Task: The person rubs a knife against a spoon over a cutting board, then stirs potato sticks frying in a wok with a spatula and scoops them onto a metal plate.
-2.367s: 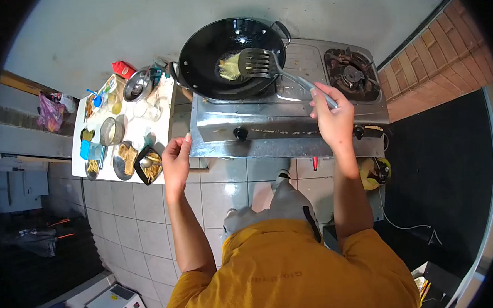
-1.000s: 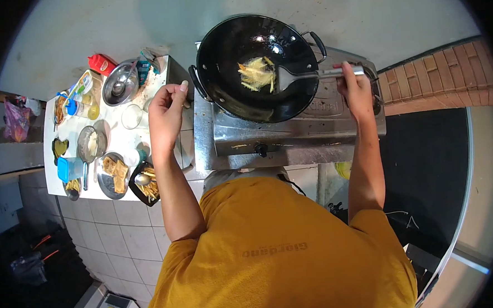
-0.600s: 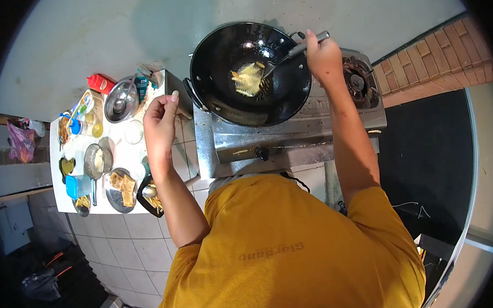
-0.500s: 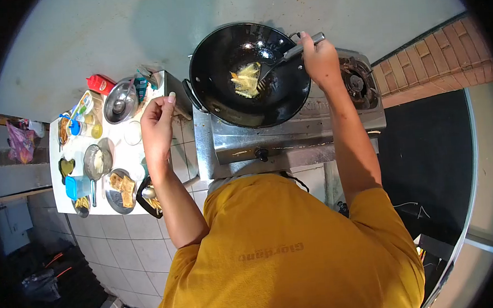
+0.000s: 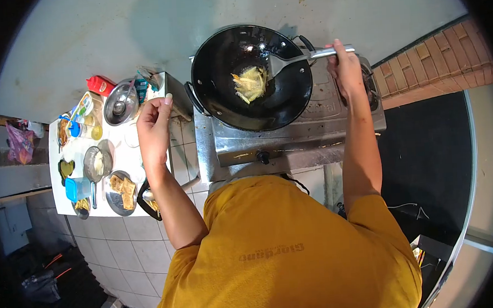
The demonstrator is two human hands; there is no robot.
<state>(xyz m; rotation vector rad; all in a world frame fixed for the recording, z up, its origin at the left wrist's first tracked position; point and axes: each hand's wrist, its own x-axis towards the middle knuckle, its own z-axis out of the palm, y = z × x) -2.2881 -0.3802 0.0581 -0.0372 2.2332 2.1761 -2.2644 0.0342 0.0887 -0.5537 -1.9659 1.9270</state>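
**Spatula comes level at the fries' upper-right edge**

Starting from the left: the white table fills that side, and just past it the left hand hangs in the air, a shade further left than half a second ago. Fingers curled in narrow, thumb standing up; nothing shows in them, and whether the tips meet I can't tell.

Into the upper centre, and here's the wok on the stove, fries heaped in one clump in its bottom. The change is right here! The blade has slid up and right, from the clump's lower right to its upper right; it looks like the fries are being worked from a new side.

Upper right now: the right hand has swung out past the rim, fingers wrapped around the handle, which runs nearly level across the frame; the forearm climbs almost straight up.
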